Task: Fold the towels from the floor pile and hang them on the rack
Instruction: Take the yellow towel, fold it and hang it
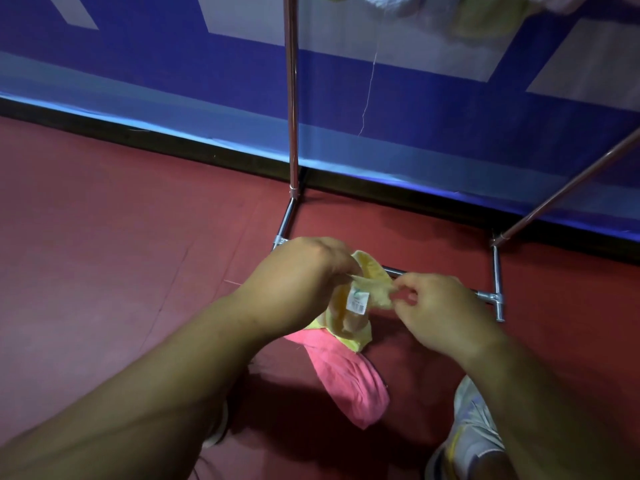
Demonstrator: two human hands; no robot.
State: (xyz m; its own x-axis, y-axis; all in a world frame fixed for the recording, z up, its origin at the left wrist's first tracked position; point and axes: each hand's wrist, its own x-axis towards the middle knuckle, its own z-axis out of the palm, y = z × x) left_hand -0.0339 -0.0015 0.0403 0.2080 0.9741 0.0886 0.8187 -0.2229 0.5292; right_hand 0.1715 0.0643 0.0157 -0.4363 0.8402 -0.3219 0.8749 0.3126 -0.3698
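A small yellow towel (360, 306) with a white label hangs crumpled between my two hands above the red floor. My left hand (298, 278) grips its upper left edge. My right hand (440, 310) pinches its upper right corner. A pink towel (346, 372) lies on the floor right under it. The metal rack's upright pole (292, 98) rises ahead, and its base bar (491, 297) lies on the floor behind my hands. Towels hanging on the rack (485, 19) show blurred at the top edge.
A blue and grey banner wall (173, 81) runs behind the rack. A slanted rack bar (568, 187) crosses the right side. My shoe (474, 434) stands at the lower right on the red floor (104, 237).
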